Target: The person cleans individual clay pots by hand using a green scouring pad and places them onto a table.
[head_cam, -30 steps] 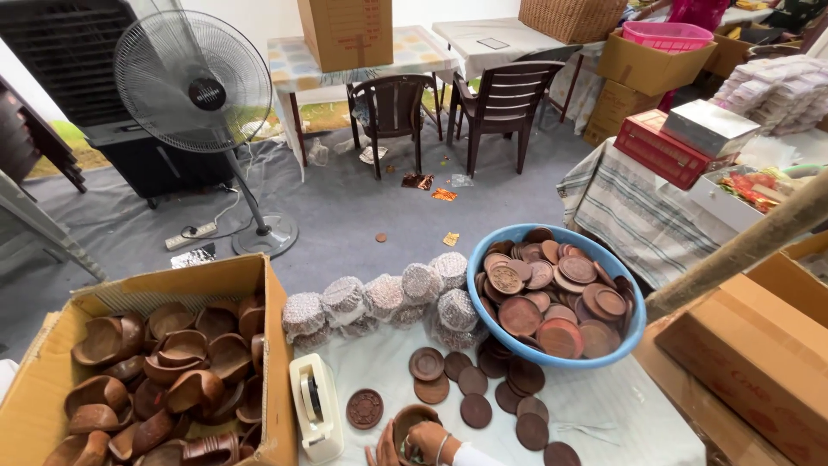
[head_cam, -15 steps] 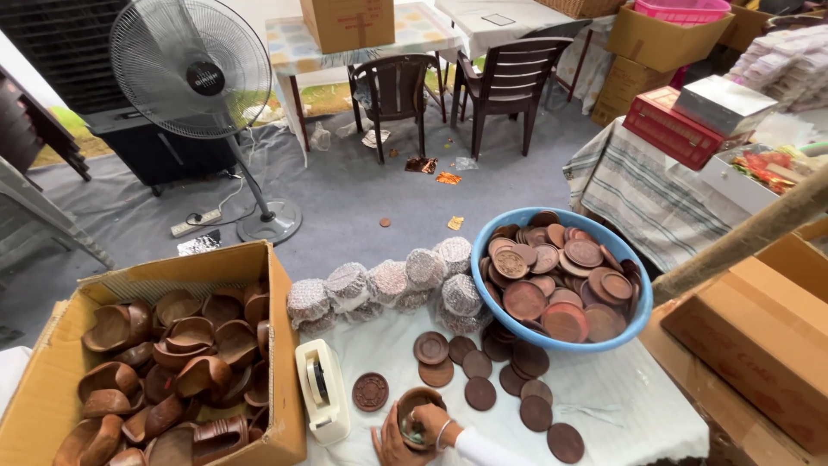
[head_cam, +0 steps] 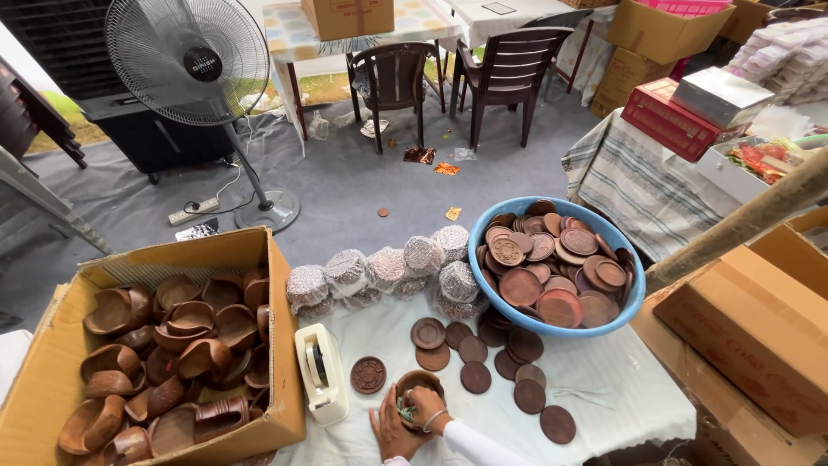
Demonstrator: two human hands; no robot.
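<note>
At the bottom edge, both my hands are on a small round wooden bowl that stands on the white cloth. My left hand cups the bowl's left side from below. My right hand, with a thin bangle and a white sleeve, curls over the near rim with its fingers inside the bowl. Something small and pale green shows between the hands. A carved wooden disc lies just left of the bowl, and flat wooden lids lie to the right.
A cardboard box of wooden bowls stands at the left, with a white tape dispenser beside it. A blue basin holds wooden lids. Foam-netted bundles line the table's far edge. Brown cartons are at the right; a fan and chairs stand beyond.
The view has dropped a little, so my hands and the bowl show more fully. They stay at the same spot on the cloth, still working at the bowl.
</note>
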